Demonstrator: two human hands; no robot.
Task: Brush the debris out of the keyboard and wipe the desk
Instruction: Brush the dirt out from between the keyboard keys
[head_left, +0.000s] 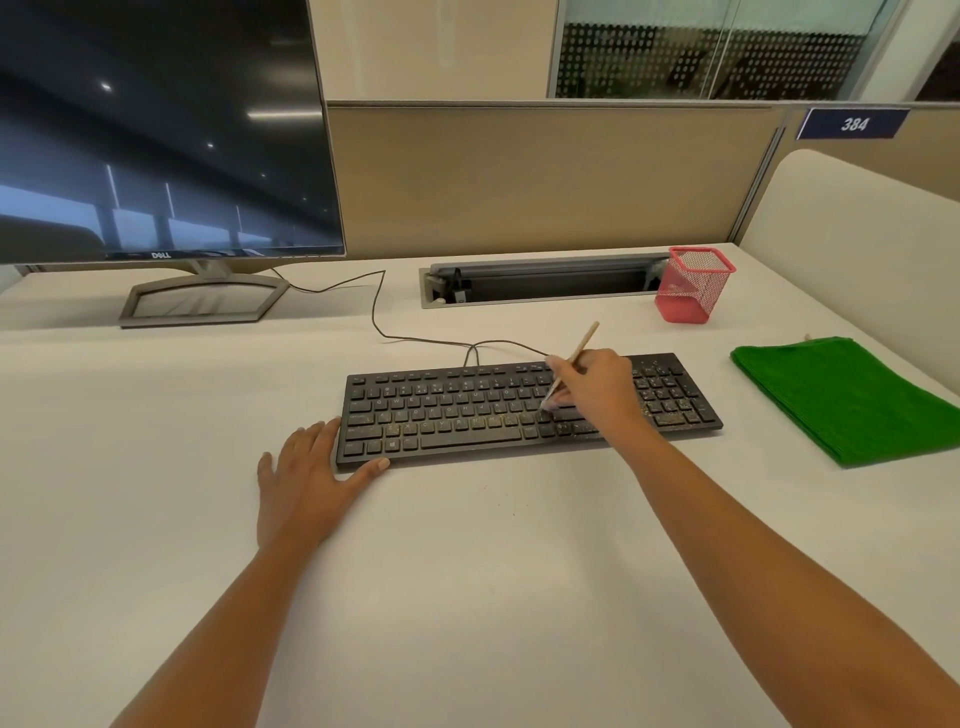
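A black keyboard (467, 410) lies on the white desk (467, 571), with yellowish debris speckled over its lower rows and number pad. My right hand (597, 389) pinches a thin wooden-handled brush (576, 353), whose tip touches the keys right of the middle. My left hand (306, 478) lies flat on the desk against the keyboard's front left corner, thumb along its front edge. A folded green cloth (847, 395) rests on the desk to the right of the keyboard.
A Dell monitor (156, 130) on its stand (202, 301) fills the back left. The keyboard cable (379, 312) runs back across the desk. A cable tray slot (540, 286) and a pink mesh pen cup (693, 283) sit at the back. Partition walls (519, 176) bound the desk.
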